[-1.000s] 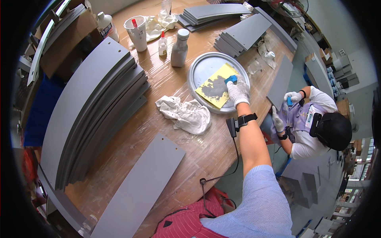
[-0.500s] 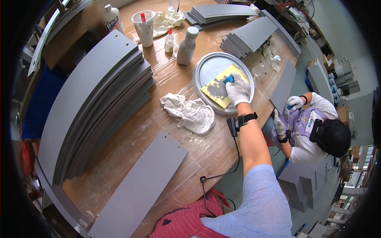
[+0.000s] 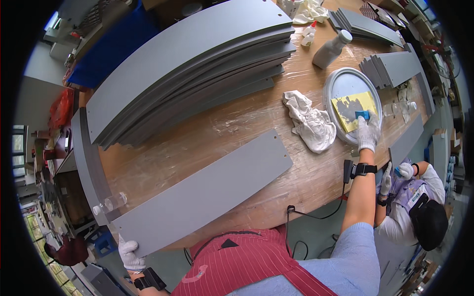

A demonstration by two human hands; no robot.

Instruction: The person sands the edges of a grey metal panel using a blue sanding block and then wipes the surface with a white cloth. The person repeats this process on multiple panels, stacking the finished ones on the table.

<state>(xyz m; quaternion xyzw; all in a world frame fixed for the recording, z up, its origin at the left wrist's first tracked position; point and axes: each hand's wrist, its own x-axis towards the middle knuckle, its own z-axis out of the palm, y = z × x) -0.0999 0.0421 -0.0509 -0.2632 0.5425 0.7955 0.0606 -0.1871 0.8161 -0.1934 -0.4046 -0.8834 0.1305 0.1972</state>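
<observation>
The right hand, in a white knit glove, has its fingers closed on a small blue applicator, pressed to a yellow sheet smeared with dark grey paste. That sheet lies in a round, shallow grey metal lid on the surface. The left hand, also gloved, has its fingers clamped on the near corner of a long, flat, matt grey panel lying at the near edge. Just left of the lid lies a crumpled white rag. A stack of long curved grey panels fills the far left. A white plastic bottle stands beyond the lid. The surface is brown wood under glossy, wrinkled clear film. To the right, a person in a black cap works lower down, in a cluttered workshop.
</observation>
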